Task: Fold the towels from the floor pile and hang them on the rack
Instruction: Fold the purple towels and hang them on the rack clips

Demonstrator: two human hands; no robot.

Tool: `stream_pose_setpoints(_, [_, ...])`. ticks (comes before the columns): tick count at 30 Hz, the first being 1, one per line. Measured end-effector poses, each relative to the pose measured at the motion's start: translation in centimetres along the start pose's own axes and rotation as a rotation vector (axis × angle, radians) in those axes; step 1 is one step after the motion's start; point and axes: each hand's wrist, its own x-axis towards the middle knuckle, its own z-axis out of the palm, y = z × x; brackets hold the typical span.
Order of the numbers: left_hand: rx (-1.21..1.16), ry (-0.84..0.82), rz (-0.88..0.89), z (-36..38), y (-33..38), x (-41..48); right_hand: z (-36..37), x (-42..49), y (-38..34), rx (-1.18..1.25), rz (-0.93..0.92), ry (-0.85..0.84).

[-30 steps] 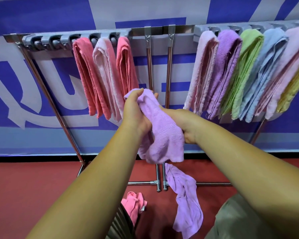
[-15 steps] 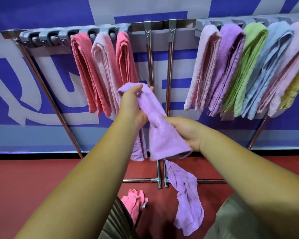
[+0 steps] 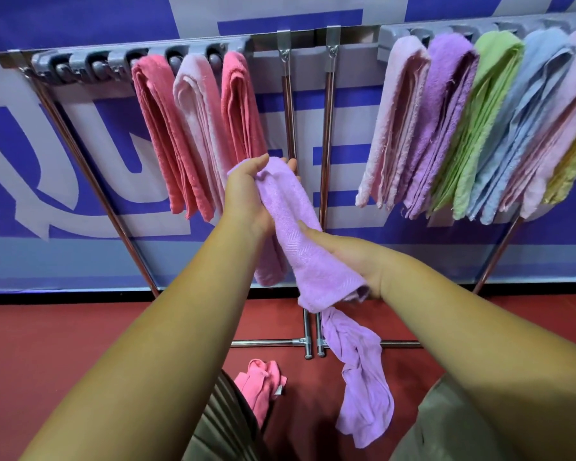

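The left hand (image 3: 246,194) is gripping the upper end of a folded lilac towel (image 3: 290,234), with the thumb on the near side and fingertips showing past the far edge. The right hand (image 3: 350,257) is clasping its lower end, thumb lying across the cloth and fingers curling beneath. The towel is being held in the air in front of the rack (image 3: 266,39), near the gap between its two halves, and is touching no holder.

Three pink towels (image 3: 200,128) are hanging on the left half and six pastel towels (image 3: 486,111) on the right, so most of the work appears done. Free slots (image 3: 80,66) are showing at the far left. This towel seems nearly folded and is waiting to be hung. On the floor (image 3: 80,361) a crumpled purple towel (image 3: 363,384) and a bunched pink one (image 3: 260,384) are lying unfolded, apparently the last of the pile.
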Motion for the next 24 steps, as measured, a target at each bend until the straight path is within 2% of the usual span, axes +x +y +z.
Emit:
stream_pose_setpoints(2, [0.006, 0.016, -0.004, -0.1, 0.0, -0.2, 0.2, 0.3, -0.1, 0.111, 0.038, -0.089])
stream_pose_setpoints(4, [-0.012, 0.043, -0.031, -0.2, 0.1, -0.4, 0.1, 0.2, -0.2, 0.075, 0.056, -0.066])
stream_pose_setpoints(9, [-0.032, 0.058, -0.049, 0.1, 0.2, -1.0, 0.1, -0.8, -0.3, -0.504, 0.002, 0.244])
stream_pose_setpoints(13, [-0.022, 0.076, -0.056, -0.2, 0.1, -0.6, -0.3, -0.4, 0.1, -0.708, -0.069, 0.36])
stream_pose_setpoints(18, [0.17, 0.2, -0.051, -1.2, 0.4, 0.4, 0.0, -0.2, 1.1, -0.894, -0.025, 0.315])
stream_pose_setpoints(24, [0.363, 0.234, -0.104, -1.4, 0.9, 1.3, 0.0, 1.1, 2.7, -1.036, -0.03, 0.224])
